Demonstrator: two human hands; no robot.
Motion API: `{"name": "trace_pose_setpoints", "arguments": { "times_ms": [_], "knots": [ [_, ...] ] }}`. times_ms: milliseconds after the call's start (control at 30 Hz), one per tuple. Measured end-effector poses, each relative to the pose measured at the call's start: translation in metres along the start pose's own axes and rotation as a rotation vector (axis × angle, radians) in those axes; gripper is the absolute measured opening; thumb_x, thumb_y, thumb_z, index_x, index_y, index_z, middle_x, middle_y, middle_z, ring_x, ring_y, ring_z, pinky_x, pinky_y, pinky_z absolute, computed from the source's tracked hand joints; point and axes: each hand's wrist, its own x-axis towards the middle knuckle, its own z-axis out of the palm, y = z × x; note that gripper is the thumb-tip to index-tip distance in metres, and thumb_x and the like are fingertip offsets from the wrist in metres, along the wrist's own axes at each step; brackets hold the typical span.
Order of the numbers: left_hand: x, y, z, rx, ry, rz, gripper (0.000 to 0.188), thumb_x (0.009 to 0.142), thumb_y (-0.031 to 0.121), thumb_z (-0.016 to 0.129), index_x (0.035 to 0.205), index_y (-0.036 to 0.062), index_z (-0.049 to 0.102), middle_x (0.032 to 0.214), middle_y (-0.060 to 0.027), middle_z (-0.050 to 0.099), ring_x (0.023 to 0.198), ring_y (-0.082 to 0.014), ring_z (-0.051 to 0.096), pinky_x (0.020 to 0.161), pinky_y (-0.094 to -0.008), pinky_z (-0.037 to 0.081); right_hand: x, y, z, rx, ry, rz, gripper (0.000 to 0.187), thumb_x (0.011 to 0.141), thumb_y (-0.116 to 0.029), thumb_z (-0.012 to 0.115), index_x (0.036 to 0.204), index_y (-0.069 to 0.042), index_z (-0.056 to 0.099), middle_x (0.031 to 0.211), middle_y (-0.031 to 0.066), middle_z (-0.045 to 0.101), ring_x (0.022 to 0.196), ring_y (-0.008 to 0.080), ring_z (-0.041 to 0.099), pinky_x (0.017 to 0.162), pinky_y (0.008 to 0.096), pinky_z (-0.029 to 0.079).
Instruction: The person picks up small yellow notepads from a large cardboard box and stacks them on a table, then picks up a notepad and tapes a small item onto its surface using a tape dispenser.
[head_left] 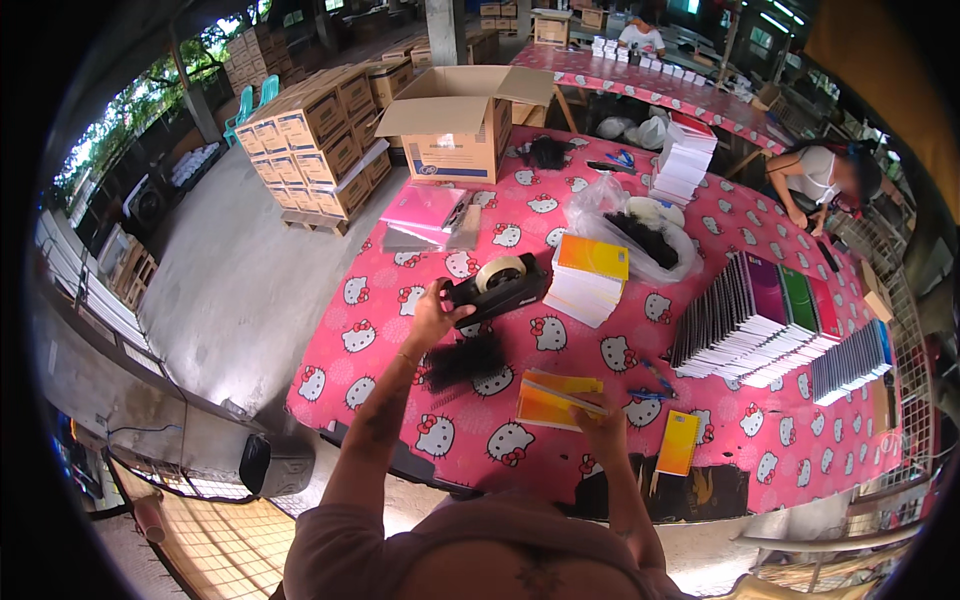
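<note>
My left hand [437, 312] is closed on the near left end of a black tape dispenser [515, 294], which carries a pale roll of tape [500, 272]. At the table's near edge my right hand [603, 424] grips the right side of some yellow-orange notebooks [548, 399]; how many is hard to tell. Between my arms lies a bundle of black spiral binding coils [466, 362]. Beyond the right hand are blue pens or similar small tools [652, 388], and a single yellow notebook [679, 443] lies to its right.
A stack of yellow-topped notebooks [588, 280] stands beside a plastic bag [675, 255] of black coils. Long rows of spiral notebooks [745, 325] fill the right side. An open carton [452, 140] stands at the back, pink notebooks [425, 210] before it. A co-worker [805, 180] works at far right.
</note>
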Motion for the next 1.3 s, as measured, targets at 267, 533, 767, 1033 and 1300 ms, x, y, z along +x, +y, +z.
{"name": "trace_pose_setpoints", "arguments": {
  "times_ms": [267, 533, 767, 1033, 1300],
  "knots": [
    [0.029, 0.049, 0.095, 0.248, 0.329, -0.269, 0.073, 0.064, 0.045, 0.087, 0.102, -0.0009, 0.044, 0.097, -0.0191, 0.053, 0.098, -0.0388, 0.054, 0.082, -0.0466, 0.048, -0.003, 0.007, 0.004, 0.058, -0.007, -0.001, 0.022, 0.086, -0.006, 0.072, 0.108, -0.004, 0.069, 0.096, 0.0035, 0.069, 0.086, 0.0089, 0.062, 0.076, 0.0242, 0.051],
    [0.015, 0.069, 0.080, 0.300, 0.252, -0.312, 0.070, 0.064, 0.047, 0.085, 0.098, 0.0006, 0.044, 0.097, -0.0181, 0.053, 0.090, -0.0386, 0.060, 0.072, -0.0479, 0.052, -0.003, 0.009, 0.001, -0.060, 0.004, 0.066, 0.023, 0.088, -0.010, 0.070, 0.109, -0.003, 0.069, 0.094, 0.0034, 0.070, 0.086, 0.0081, 0.062, 0.076, 0.0245, 0.051],
    [0.031, 0.060, 0.065, 0.190, 0.051, -0.250, 0.081, 0.069, 0.057, 0.079, 0.112, -0.0026, 0.044, 0.108, -0.0229, 0.054, 0.098, -0.0423, 0.058, 0.081, -0.0490, 0.051, 0.001, 0.005, -0.001, -0.083, -0.028, -0.018, 0.027, 0.089, -0.015, 0.069, 0.113, -0.002, 0.069, 0.095, 0.0056, 0.071, 0.083, 0.0080, 0.063, 0.073, 0.0245, 0.052],
    [-0.120, 0.062, -0.002, 0.564, -0.180, 0.131, 0.046, 0.084, 0.023, 0.071, 0.122, 0.0031, 0.057, 0.118, -0.0181, 0.057, 0.107, -0.0331, 0.057, 0.085, -0.0419, 0.050, 0.001, -0.002, -0.001, -0.100, -0.043, -0.004, 0.026, 0.089, -0.012, 0.070, 0.112, -0.002, 0.068, 0.095, 0.0051, 0.071, 0.084, 0.0088, 0.063, 0.075, 0.0241, 0.051],
    [-0.129, 0.089, -0.013, 0.317, 0.005, 0.203, 0.022, 0.091, 0.010, 0.061, 0.112, 0.0036, 0.059, 0.099, -0.0118, 0.062, 0.083, -0.0304, 0.062, 0.068, -0.0409, 0.052, 0.008, 0.011, -0.005, -0.077, -0.049, -0.053, 0.025, 0.089, -0.011, 0.070, 0.112, -0.003, 0.067, 0.097, 0.0059, 0.071, 0.087, 0.0085, 0.063, 0.077, 0.0240, 0.051]
  ]
}}
